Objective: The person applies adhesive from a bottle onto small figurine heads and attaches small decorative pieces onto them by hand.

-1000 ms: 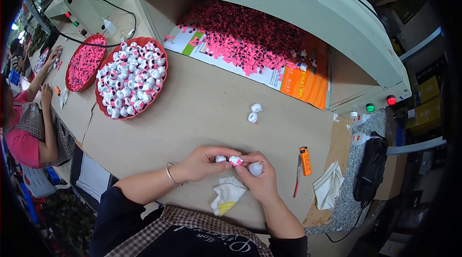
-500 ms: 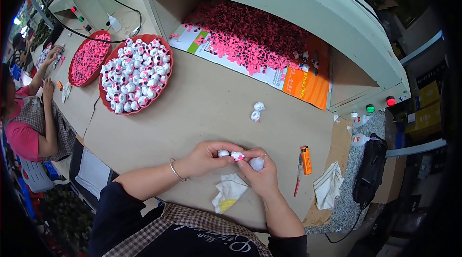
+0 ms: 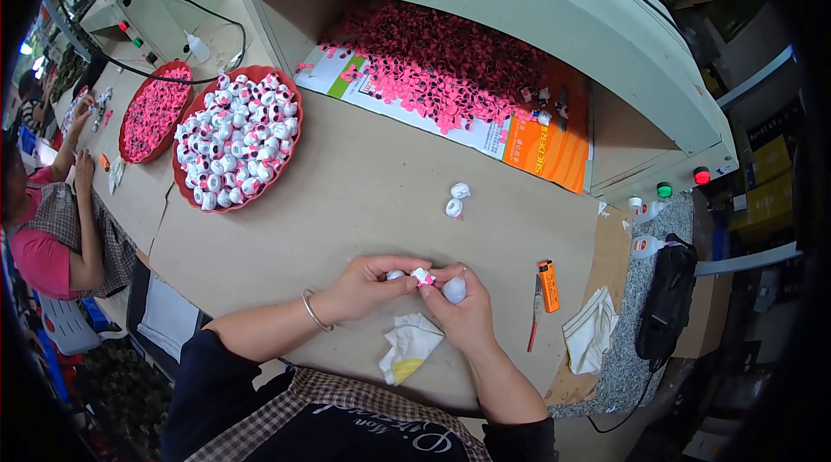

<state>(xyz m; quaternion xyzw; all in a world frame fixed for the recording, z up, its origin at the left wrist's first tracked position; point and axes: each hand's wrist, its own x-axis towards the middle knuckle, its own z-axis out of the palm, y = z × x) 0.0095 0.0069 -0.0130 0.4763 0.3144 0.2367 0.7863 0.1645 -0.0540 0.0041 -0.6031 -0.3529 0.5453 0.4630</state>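
My left hand point(image 3: 359, 286) and my right hand point(image 3: 465, 311) together pinch one white-and-pink piece point(image 3: 422, 276) with the fingertips, in front of me; I think light, even pressure is best, without squeezing the whitish bulb point(image 3: 454, 290) in my right hand; the cloth point(image 3: 413, 345) lies near, possibly disturbing; two white pieces point(image 3: 455, 200) rest ahead, the red bowl point(image 3: 299, 120) to the left

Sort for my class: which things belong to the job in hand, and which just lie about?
Likely in use:
small piece between left hand and right hand
white-and-pink pieces
red bowl
pink pieces

Probably just lying about:
black bag
cloth near the bag
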